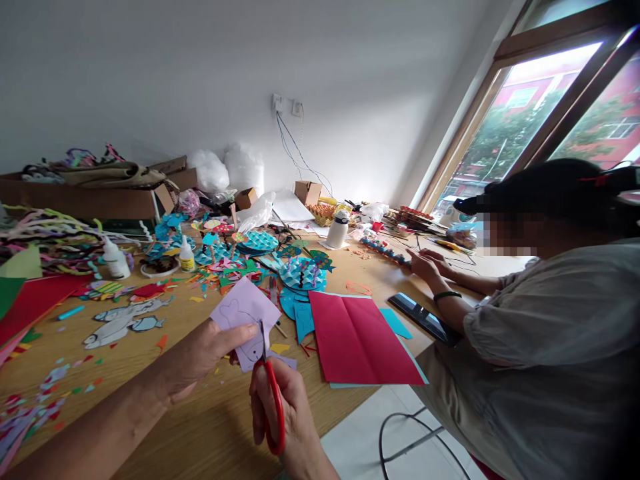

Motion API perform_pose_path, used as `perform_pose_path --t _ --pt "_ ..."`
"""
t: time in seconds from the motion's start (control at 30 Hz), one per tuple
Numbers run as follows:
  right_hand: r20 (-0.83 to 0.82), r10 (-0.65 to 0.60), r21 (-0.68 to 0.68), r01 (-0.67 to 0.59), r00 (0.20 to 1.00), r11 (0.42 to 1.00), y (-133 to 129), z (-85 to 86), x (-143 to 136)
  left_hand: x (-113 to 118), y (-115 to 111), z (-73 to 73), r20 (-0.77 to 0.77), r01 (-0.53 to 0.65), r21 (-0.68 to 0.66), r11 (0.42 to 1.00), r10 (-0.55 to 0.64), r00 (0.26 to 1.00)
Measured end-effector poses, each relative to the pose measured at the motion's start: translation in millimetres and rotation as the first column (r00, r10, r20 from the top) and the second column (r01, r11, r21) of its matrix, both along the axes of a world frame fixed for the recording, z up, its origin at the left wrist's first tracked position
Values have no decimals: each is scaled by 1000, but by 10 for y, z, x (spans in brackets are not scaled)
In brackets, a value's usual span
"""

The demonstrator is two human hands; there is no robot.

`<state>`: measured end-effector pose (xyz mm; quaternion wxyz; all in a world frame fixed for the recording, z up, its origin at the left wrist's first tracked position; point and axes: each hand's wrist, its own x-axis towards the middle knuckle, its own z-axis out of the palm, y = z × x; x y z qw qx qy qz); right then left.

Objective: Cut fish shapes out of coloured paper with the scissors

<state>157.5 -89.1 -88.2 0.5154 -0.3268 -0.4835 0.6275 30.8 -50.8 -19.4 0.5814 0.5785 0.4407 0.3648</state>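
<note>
Lilac paper: a creased-looking, angular sheet [243, 300] at the centre of the frame, slightly below the middle, tilted, with fish-like outlines drawn in dark line and a small round eye on the lower one; a cut edge shows at its right side

Scissors: red-handled scissors [275, 407], lower centre, blades pointing up and meeting the sheet at its right part

Left hand: reaches in from the lower left corner, forearm slanting up to the right; the left hand [205, 353] is pinched on the sheet, thumb flat on top, fingers beneath

Right hand: comes up from the bottom centre; the right hand [290, 407] is closed around the scissors' handles

In the way: the left thumb covers part of the drawing, and the blades cross in front of the lower right part

Right of the hands: a folded crimson sheet [360, 340] over blue paper, then a black phone-like device [423, 319]

Left of the hands: grey fish cut-outs [117, 327] and a blue crayon-like stick [71, 313]

Beyond the hands: a white glue bottle [116, 260], a yellow-labelled glue bottle [187, 257] and blue paper decorations [303, 275] on the wooden table [200, 427]

Right edge: a seated person [555, 320] in a dark cap, hands at a small row of blue pieces
</note>
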Motion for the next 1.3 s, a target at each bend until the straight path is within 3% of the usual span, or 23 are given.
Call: perform_pose_path --t 0.23,0.43,1.3 --pt "67 3 7 -3 998 1000 -25 27 34 -42 40 -23 6 17 -37 999 -17 1000" --pt "67 -1 -4 1 998 1000 -32 39 30 -40 56 -30 50 -19 -53 998 21 999" --pt "94 -1 -26 3 996 1000 -50 138 32 -47 18 21 117 46 -102 994 -34 993"
